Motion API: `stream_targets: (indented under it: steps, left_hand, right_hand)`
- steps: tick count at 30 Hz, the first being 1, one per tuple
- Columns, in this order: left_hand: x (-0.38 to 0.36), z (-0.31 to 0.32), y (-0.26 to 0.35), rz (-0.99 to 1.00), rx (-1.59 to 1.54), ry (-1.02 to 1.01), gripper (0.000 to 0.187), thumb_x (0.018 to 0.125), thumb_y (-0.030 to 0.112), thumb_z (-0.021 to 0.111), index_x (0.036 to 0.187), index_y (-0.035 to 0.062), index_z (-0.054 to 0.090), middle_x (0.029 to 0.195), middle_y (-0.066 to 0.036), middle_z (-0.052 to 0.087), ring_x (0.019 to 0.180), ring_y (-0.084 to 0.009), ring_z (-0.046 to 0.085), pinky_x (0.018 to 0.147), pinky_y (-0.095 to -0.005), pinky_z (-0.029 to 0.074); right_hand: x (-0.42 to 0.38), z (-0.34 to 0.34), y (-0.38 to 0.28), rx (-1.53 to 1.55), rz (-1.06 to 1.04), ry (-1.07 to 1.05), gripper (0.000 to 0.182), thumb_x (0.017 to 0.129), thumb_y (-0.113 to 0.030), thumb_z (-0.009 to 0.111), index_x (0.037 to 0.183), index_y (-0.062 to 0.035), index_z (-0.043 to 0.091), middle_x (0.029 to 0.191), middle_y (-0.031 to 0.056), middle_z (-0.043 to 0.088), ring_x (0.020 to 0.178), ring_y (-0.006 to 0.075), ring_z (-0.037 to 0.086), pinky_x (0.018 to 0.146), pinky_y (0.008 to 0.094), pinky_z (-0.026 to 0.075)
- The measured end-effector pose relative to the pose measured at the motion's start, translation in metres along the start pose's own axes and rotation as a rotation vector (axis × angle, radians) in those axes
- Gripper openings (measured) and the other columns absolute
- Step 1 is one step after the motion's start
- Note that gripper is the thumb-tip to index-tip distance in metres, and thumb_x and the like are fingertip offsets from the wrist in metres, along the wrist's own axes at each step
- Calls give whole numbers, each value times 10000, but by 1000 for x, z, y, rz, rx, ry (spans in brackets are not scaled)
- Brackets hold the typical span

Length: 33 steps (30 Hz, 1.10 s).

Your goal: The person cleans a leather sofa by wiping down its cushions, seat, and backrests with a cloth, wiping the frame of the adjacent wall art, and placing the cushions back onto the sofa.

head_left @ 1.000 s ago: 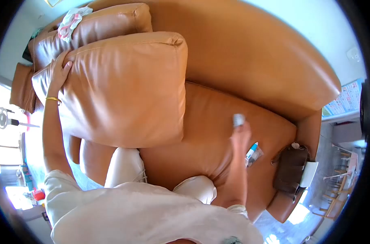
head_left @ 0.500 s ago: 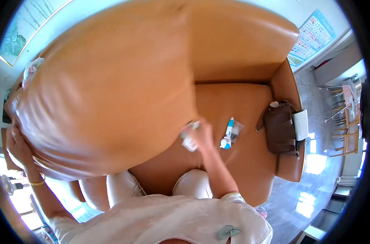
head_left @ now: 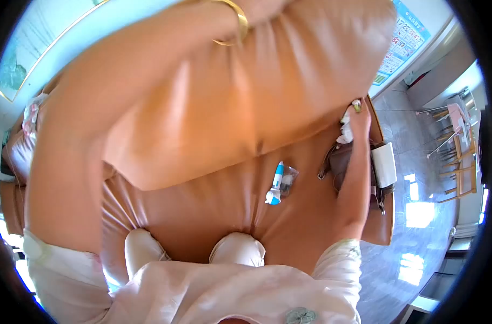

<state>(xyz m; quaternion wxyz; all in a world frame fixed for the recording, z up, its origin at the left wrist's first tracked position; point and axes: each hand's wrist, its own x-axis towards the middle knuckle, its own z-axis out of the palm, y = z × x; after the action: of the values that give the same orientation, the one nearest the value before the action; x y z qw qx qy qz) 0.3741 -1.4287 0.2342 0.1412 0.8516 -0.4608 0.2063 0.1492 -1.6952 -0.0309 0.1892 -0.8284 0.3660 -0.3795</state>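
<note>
A large tan leather sofa cushion (head_left: 213,129) leans forward over the seat (head_left: 213,205). My left arm reaches across it to the top of the view; my left hand (head_left: 265,8) is at its upper part, with the fingers out of view. A gold bangle (head_left: 243,24) circles that wrist. At the cushion's right end, my right hand (head_left: 360,120) is closed on a crumpled white cloth (head_left: 345,131) with a greenish patch, beside the sofa's right arm. On the seat lie a blue-and-white pen-shaped device (head_left: 276,183) and a small clear plastic packet (head_left: 290,180).
A brown handbag (head_left: 340,162) with a white sheet (head_left: 385,164) stands at the seat's right end, partly behind my right forearm. A numbered wall chart (head_left: 402,40) hangs behind the sofa. Wooden chairs (head_left: 462,175) stand on the grey floor at right.
The cushion has shifted right and tipped forward. My left hand has moved from its lower left edge to the top. My right hand has carried the cloth right and away from me.
</note>
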Motion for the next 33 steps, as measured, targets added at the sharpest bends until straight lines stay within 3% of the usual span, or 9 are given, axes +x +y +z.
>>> stream_targets:
  steps: [6,11,12,16,17,18,22,27,33]
  left_hand:
    - [5,93,-14,95,-94,244,702,945,561,359,743,-29,682,790,-253,649,796,-397,633,768,-472,490]
    - [23,96,-18,8,-112,147,660,928,562,406,835,-26,691,879,-272,648,877,-407,624,824,-464,477]
    - [18,87,-14,-41,-158,77,654,921,569,419,905,-27,688,932,-279,645,924,-407,617,859,-453,468]
    - [-32,32,-20,135,-37,-10,707,862,607,498,1236,12,575,1302,-273,507,1237,-422,455,1039,-505,340]
    - [-48,29,-41,309,33,138,691,844,380,659,1392,34,419,1270,-200,562,1159,-339,543,998,-364,396]
    - [-65,19,-59,306,88,128,788,788,383,706,1416,39,375,1295,-203,542,1180,-358,522,1011,-381,386]
    - [-110,32,-125,231,122,129,960,678,523,754,1424,64,362,1319,-209,521,1194,-399,495,977,-452,413]
    - [-107,58,-120,122,221,178,873,632,582,762,1308,91,509,1198,-159,610,1069,-382,565,910,-443,446]
    - [-85,88,-167,309,165,322,830,648,647,703,1248,98,539,1174,-112,622,1066,-351,565,926,-437,417]
  right_hand:
    - [-60,39,-15,485,297,127,619,857,-164,557,1440,-87,366,1065,206,656,915,240,643,786,341,494]
    - [-50,65,-48,-82,372,175,707,888,-196,527,1486,-58,176,1076,307,605,926,447,602,772,474,491]
    - [-57,68,-35,9,226,321,623,921,-185,510,1469,-59,241,1162,268,590,934,394,623,786,432,502]
    - [-102,96,-18,808,533,551,479,981,-180,465,1411,-14,332,1230,167,554,1018,278,569,906,366,451]
    - [-126,136,-16,735,394,558,448,998,-180,453,1391,5,347,1238,141,541,1053,246,537,953,348,420]
    - [-155,141,-57,954,702,379,427,975,-132,460,1375,1,393,1201,90,546,1053,197,522,963,358,413]
    - [-286,199,-160,1134,1038,109,467,1005,-262,394,1359,43,375,1421,154,399,1298,225,389,1081,342,295]
    - [-235,131,-176,1645,1546,106,449,1025,-373,324,1341,-62,396,1329,83,491,1192,229,491,999,379,430]
    - [-128,85,-67,1315,899,661,404,1007,-416,381,1158,-65,514,945,23,540,849,169,539,747,335,473]
